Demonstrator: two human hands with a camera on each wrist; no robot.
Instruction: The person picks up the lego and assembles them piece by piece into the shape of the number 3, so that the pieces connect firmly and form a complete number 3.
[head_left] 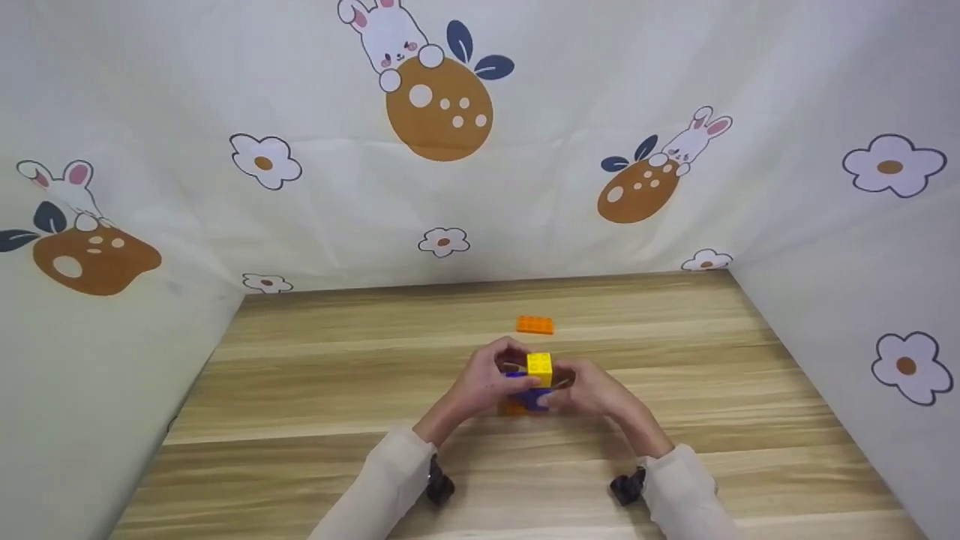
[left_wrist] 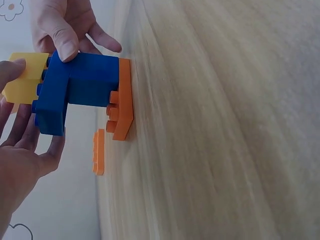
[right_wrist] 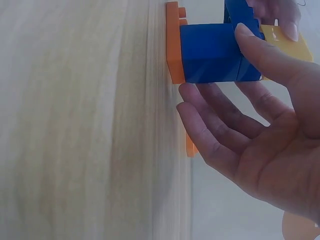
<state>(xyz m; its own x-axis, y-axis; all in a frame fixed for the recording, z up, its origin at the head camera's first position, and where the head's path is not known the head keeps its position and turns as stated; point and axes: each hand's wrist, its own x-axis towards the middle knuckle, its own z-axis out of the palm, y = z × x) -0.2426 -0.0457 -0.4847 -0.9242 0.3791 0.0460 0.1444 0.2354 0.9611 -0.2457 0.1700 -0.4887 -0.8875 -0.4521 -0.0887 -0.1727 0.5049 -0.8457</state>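
Observation:
A small toy-brick stack stands on the table in front of me. Its bottom is an orange brick plate (left_wrist: 126, 100) with studs showing at one end. On that sits a blue brick (left_wrist: 95, 77), then a longer blue brick (left_wrist: 52, 107) that overhangs it. The yellow brick (head_left: 539, 367) forms the top. My left hand (head_left: 487, 379) grips the yellow brick, thumb on its near face and fingers around the far side. With my right hand (head_left: 592, 390) I hold the blue part, thumb on the long brick's end and fingers behind.
A loose orange brick plate (head_left: 535, 325) lies on the wooden table (head_left: 322, 375) beyond the stack. A printed cloth (head_left: 525, 202) hangs around the back and sides. Black devices (head_left: 440, 484) are strapped at both wrists.

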